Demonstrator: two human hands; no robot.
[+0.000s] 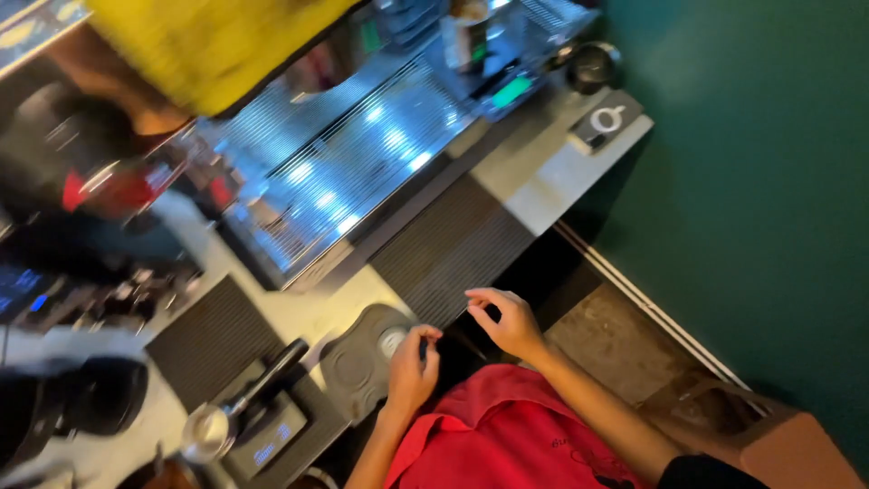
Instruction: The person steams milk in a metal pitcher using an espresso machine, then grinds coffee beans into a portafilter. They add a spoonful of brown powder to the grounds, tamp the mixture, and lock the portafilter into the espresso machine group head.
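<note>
- At the far left a dark grinder (72, 398) and other blurred machines crowd the bench (303, 312); their details are too smeared to tell.
- Just right of them lies a ribbed black mat (213, 340), and below it a portafilter (222, 417) rests on a small scale (267, 444), metal basket to the left, dark handle angled up and right. It sits near the bench's front edge, so a careless elbow could knock it off.
- Next comes a grey tamping mat (358, 367) with round recesses, touching the bench's edge.
- The left hand (412, 367) hangs at the right side of that mat, fingers (425, 340) curled narrowly with thumb and forefinger nearly pinched. Whether they grip some small dark thing I cannot tell; if so, such a light pinch could let it fall between the bench and the red apron (493, 435).
- The right hand (511, 321) hovers just beside the left, over the corner of the long ribbed drip tray (453, 249), fingers loosely bent and apart, holding nothing visible.
- Behind the tray stretches the shiny espresso machine (353, 163). I judge its metal could be hot, so a reach across it risks a burn.
- Another person in a yellow top (208, 45) leans in at upper left, close enough for the two workers to bump.
- At the right end a small dark pad (605, 119) sits at the bench corner, against the green wall (751, 181).
</note>
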